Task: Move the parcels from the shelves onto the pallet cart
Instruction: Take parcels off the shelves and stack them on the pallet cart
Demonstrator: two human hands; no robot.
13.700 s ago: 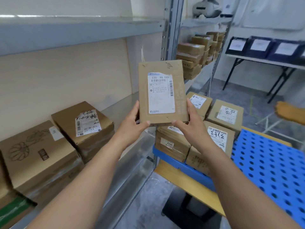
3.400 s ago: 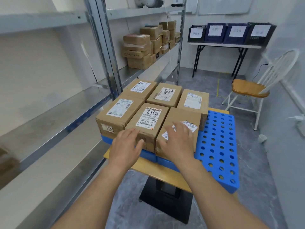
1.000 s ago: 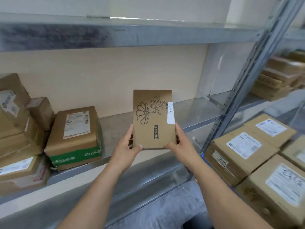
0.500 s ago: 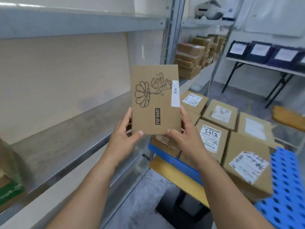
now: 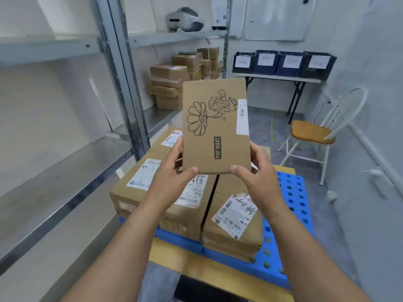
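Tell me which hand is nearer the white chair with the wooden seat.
Right. The right hand grips the brown Pop Mart cardboard parcel's lower right corner, on the white chair's side; the left hand grips its lower left corner, farther off.

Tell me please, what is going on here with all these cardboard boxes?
A person holds a POP MART parcel upright in front of them, above the pallet cart. The left grip pinches its lower left corner and the right grip its lower right corner, thumbs on the printed face. Several loaded parcels already lie packed together on the blue pallet, whose right part is bare. More stacked parcels wait on the far shelf.
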